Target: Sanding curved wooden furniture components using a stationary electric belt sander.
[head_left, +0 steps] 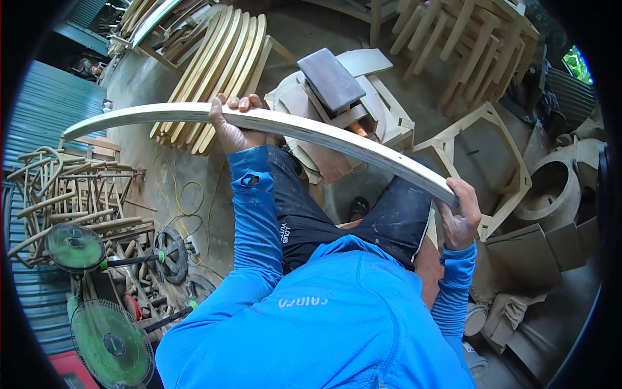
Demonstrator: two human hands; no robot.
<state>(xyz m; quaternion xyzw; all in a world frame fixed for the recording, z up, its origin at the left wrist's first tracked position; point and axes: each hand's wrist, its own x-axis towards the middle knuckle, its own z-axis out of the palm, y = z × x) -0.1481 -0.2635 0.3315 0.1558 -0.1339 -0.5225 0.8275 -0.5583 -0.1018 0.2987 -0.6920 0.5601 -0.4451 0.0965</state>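
A long curved wooden slat (324,132) spans across in front of me, raised above my lap. My left hand (234,123) wraps round it left of its middle, the thumb on the near side and the fingers over the far edge. At its right end, my right hand (461,214) grips the tip between thumb and fingers. The slat's left end reaches out free over the floor. Just beyond it, a grey rectangular padded block (332,79) lies tilted on a pile of thin board pieces (304,146).
Several curved slats (223,61) lean stacked at the far left. Two green fans (111,343) stand at the near left, below wooden frames (71,188). A yellow cord (184,211) runs over the floor. An angular wooden frame (495,120) and a round drum (551,185) sit at right.
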